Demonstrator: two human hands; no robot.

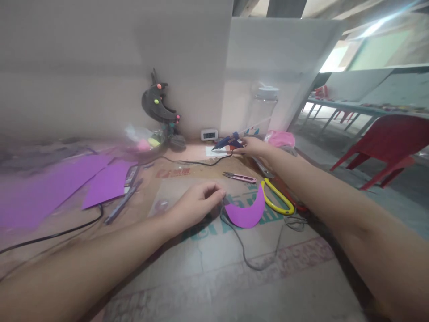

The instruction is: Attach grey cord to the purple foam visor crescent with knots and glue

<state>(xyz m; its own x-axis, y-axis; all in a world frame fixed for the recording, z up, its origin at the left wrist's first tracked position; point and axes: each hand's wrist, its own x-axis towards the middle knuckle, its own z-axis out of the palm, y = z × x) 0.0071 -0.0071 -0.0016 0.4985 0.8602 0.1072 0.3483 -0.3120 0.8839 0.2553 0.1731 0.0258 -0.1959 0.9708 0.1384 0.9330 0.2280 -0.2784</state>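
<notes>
A person's right hand (pixel 252 146) stretches to the back of a cardboard-covered table (pixel 214 268), fingers closed on a blue glue gun (pixel 228 142) beside a small white clock (pixel 209 134). The left hand (pixel 196 203) rests loosely curled on the cardboard, fingertips drawn together just left of a purple crescent of foam (pixel 246 212); whether it pinches anything is unclear. Nearer than the glue gun lie pink thread snips (pixel 240 177), with yellow-handled scissors (pixel 276 199) to their right. Purple sheets (pixel 67 183) lie far left, blurred.
</notes>
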